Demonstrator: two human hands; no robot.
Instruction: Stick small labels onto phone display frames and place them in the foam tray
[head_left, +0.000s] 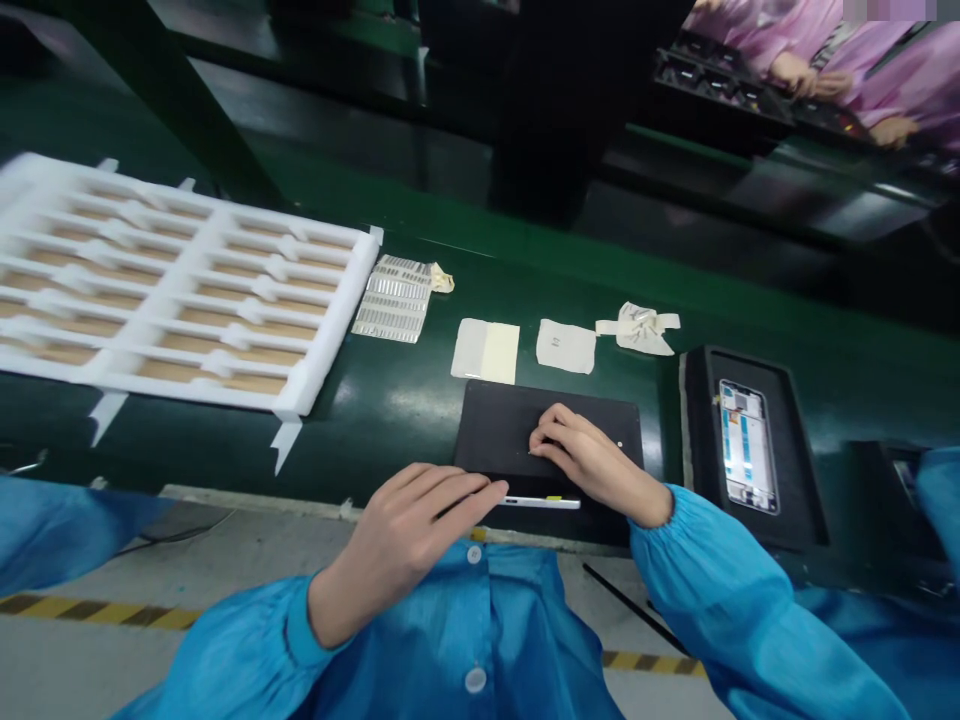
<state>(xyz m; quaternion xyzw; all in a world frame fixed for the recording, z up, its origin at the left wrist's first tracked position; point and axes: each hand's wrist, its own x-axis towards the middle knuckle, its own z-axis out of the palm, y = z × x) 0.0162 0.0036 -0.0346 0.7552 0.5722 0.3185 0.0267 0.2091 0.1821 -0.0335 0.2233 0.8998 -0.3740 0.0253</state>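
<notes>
On the worktop in front of me lies a flat black pad (499, 425). At its near edge a slim silver phone frame (536, 502) shows edge-on, with a small yellow mark on its side. My left hand (416, 525) holds the left end of this frame, its fingers reaching over that end; the thumb is hidden. Over the pad, my right hand (589, 460) has its thumb and fingertips pinched together. Whatever is between those fingertips is too small to make out. Tiny light specks dot the pad near the right hand.
A white foam tray (217, 235) with slots stands left. Behind the pad lie a label sheet (394, 300), a white-and-yellow sheet (486, 350), a white paper (566, 346) and crumpled tape (641, 328). Right, a black holder (799, 450) carries a phone body (748, 445). Blue sleeves flank me.
</notes>
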